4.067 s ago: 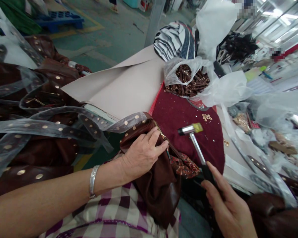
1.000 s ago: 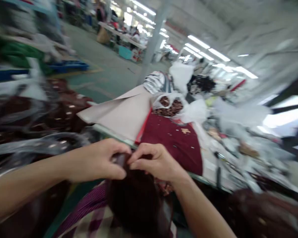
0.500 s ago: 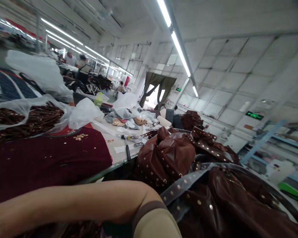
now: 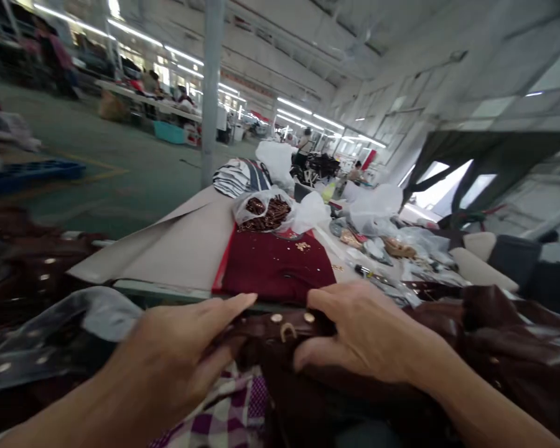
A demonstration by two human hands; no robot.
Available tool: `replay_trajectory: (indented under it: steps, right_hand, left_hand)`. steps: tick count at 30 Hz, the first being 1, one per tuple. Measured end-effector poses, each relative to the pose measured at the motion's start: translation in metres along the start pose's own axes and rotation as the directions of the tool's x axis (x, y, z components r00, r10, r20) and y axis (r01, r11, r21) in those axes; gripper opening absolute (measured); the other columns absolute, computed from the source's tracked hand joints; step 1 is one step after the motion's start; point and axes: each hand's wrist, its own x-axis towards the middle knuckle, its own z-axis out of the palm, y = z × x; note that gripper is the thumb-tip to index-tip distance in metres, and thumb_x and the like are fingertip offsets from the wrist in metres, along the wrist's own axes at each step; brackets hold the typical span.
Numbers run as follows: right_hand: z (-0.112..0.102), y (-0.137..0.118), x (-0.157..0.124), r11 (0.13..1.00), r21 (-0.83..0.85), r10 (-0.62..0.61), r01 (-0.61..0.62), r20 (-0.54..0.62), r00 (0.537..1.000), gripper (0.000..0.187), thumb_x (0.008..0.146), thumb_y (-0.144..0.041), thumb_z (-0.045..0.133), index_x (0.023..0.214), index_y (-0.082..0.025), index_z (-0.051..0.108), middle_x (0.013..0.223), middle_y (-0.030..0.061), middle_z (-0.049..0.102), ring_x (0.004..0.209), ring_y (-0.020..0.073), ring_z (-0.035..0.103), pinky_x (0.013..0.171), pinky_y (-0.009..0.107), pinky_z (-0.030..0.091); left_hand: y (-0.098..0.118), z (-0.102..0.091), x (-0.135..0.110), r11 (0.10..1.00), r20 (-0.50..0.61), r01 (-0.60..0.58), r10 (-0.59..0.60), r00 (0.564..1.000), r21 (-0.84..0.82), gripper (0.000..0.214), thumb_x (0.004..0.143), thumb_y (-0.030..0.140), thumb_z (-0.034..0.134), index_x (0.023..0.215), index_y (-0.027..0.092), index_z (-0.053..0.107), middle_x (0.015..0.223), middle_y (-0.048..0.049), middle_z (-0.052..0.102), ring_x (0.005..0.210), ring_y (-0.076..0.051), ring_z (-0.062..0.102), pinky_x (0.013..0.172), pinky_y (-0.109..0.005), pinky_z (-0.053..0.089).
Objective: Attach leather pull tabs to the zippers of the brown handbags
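Between my hands is a dark brown leather bag (image 4: 284,367), its upper edge set with round gold studs and a small gold ring at the middle. My left hand (image 4: 186,342) grips that edge at the left, thumb and fingers closed on it; motion blurs it a little. At the right of the ring, my right hand (image 4: 354,330) pinches the same edge between thumb and fingers. Beyond the bag lies a dark red cloth pad (image 4: 275,264) with a small heap of gold fittings (image 4: 303,246) on it. Purple-and-white checked cloth (image 4: 224,410) shows below the bag.
More brown leather bags (image 4: 508,336) are piled at my right. A studded clear plastic strip (image 4: 51,348) lies at the left. On the table stand a plastic bag of brown straps (image 4: 266,211) and a hammer (image 4: 366,271). A pillar (image 4: 211,93) rises behind.
My view has swung left to face the red pad. Earlier one bare arm crossed the foreground with its hand out of sight; now both hands hold the brown leather bag's studded edge.
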Motion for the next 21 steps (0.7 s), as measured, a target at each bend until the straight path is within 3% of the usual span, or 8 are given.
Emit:
replay_trajectory:
  steps: [2,3,6,8,12,16,18,21]
  right_hand:
    - [-0.003,0.001,-0.025,0.982,-0.187,-0.033,0.006,-0.143,0.989,0.046,0.072,-0.065,0.077,0.072,-0.023,0.058,0.064,0.0008,0.062,0.058,0.0231,0.058,0.056,0.032,0.030]
    - [0.000,0.002,-0.036,0.970,-0.239,-0.082,0.035,-0.191,0.978,0.043,0.068,-0.058,0.083,0.074,-0.024,0.057,0.065,0.0000,0.061,0.059,0.0236,0.059,0.057,0.033,0.032]
    - [0.027,0.013,-0.059,0.959,-0.262,-0.172,0.109,-0.229,0.958,0.050,0.052,-0.040,0.096,0.076,-0.025,0.055,0.066,-0.0025,0.059,0.057,0.0215,0.056,0.056,0.033,0.034]
    - [0.058,0.022,-0.068,0.974,-0.208,-0.132,0.087,-0.213,0.968,0.051,0.049,-0.039,0.096,0.079,-0.025,0.058,0.072,-0.0016,0.063,0.061,0.0220,0.058,0.058,0.033,0.037]
    - [0.115,0.033,-0.072,0.987,-0.003,0.164,-0.164,0.046,0.985,0.042,0.061,-0.047,0.090,0.083,-0.023,0.065,0.084,0.0023,0.068,0.076,0.0275,0.063,0.068,0.036,0.042]
    - [0.127,0.052,-0.049,0.816,0.357,0.271,-0.455,0.459,0.846,0.039,0.068,-0.048,0.085,0.094,-0.024,0.071,0.089,0.0009,0.071,0.083,0.0237,0.066,0.068,0.031,0.046]
    - [0.126,0.077,-0.026,0.722,0.492,0.290,-0.486,0.423,0.859,0.027,0.078,-0.036,0.077,0.102,-0.026,0.072,0.090,-0.0019,0.073,0.083,0.0185,0.067,0.070,0.027,0.048]
    - [0.136,0.129,0.017,0.731,0.487,0.466,-0.478,0.155,0.871,0.021,0.084,-0.030,0.068,0.103,-0.023,0.073,0.090,0.0006,0.075,0.081,0.0178,0.068,0.076,0.029,0.050]
  left_hand:
    - [0.008,0.009,0.018,0.954,0.275,0.171,-0.101,0.956,-0.247,0.019,0.093,0.032,0.050,0.101,0.024,0.066,0.096,0.0008,0.067,0.083,-0.014,0.061,0.073,-0.025,0.043]
    - [0.010,0.018,0.026,0.872,0.432,0.309,-0.128,0.893,-0.380,0.014,0.088,0.033,0.057,0.094,0.022,0.064,0.090,0.0014,0.064,0.078,-0.014,0.057,0.068,-0.024,0.041]
    - [0.006,0.058,0.038,0.395,0.761,0.703,-0.014,0.649,-0.592,0.038,0.060,0.039,0.079,0.086,0.019,0.058,0.072,0.0045,0.057,0.064,-0.012,0.047,0.056,-0.022,0.033]
    - [-0.003,0.088,0.035,0.150,0.827,0.814,0.061,0.559,-0.562,0.046,0.046,0.037,0.083,0.081,0.017,0.059,0.067,0.0046,0.057,0.059,-0.010,0.044,0.054,-0.022,0.031]
    - [-0.017,0.132,0.022,0.137,0.859,0.861,-0.089,0.503,-0.490,0.036,0.043,0.028,0.079,0.072,0.015,0.062,0.059,0.0056,0.054,0.054,-0.009,0.039,0.051,-0.023,0.023]
    - [-0.020,0.153,0.019,0.185,0.881,0.902,-0.208,0.425,-0.391,0.033,0.043,0.022,0.074,0.073,0.016,0.062,0.056,0.0072,0.050,0.057,-0.011,0.039,0.052,-0.025,0.023]
    - [-0.021,0.159,0.020,0.145,0.885,0.920,-0.251,0.391,-0.365,0.034,0.044,0.022,0.073,0.076,0.017,0.062,0.058,0.0073,0.051,0.061,-0.012,0.040,0.055,-0.024,0.026]
    - [-0.027,0.170,0.020,0.103,0.872,0.919,-0.291,0.395,-0.382,0.035,0.047,0.024,0.071,0.080,0.017,0.060,0.060,0.0070,0.049,0.065,-0.013,0.040,0.060,-0.024,0.030]
